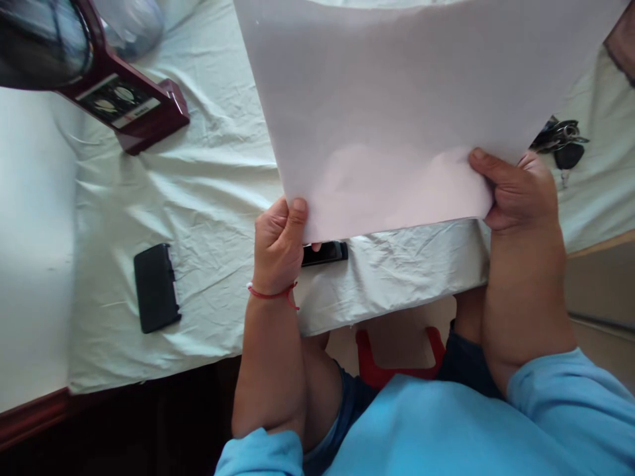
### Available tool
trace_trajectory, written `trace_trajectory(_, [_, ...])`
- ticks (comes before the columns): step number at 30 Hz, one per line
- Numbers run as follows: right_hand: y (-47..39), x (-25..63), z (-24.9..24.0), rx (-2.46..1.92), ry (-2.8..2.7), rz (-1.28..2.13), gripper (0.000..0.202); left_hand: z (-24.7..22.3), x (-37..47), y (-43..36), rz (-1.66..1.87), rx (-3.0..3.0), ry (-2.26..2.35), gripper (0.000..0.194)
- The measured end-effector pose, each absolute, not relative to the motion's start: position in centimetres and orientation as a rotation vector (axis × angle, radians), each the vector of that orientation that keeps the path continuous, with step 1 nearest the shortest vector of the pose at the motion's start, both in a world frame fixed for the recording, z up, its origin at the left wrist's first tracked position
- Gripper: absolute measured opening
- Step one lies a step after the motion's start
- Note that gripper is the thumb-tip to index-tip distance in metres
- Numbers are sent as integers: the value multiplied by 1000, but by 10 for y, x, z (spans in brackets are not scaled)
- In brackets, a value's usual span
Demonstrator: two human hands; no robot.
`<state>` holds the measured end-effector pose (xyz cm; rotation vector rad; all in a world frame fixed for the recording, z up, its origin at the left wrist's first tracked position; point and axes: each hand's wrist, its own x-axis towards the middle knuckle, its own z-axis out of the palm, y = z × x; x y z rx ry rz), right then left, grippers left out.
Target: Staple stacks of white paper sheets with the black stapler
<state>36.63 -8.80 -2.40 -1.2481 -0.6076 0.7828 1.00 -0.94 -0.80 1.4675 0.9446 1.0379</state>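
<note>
A large white sheet of paper (391, 119) is held up over the cloth-covered table, its near edge towards me. My left hand (280, 241) pinches its near left corner, thumb on top and fingers mostly hidden beneath. At the near right corner, my right hand (520, 188) grips the sheet with the thumb on top; its other fingers are largely out of sight. The paper bends slightly near the right thumb. Below the left hand lies a dark phone-like object (325, 253), partly covered by the hand and paper.
A pale green cloth (213, 192) covers the table. At the left lies a black flat case (156, 287); a dark red stand (143, 109) rises behind it near a clear plastic bag (131, 26). Keys (565, 142) lie at the right. A red stool (397, 370) shows below.
</note>
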Motion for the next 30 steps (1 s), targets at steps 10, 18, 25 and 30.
trace_trajectory(10, [-92,354,-17,-1388,-563,842,62,-3,0,5,737,1616,1351,19])
trace_trajectory(18, [-92,356,-18,-1444,-579,891,38,9,7,2,447,1792,1559,17])
trace_trajectory(25, [-95,362,-21,-1479,-630,892,34,12,5,5,394,1764,1588,46])
trace_trajectory(30, [-98,367,-19,-1488,-625,881,37,10,2,5,403,1803,1554,42])
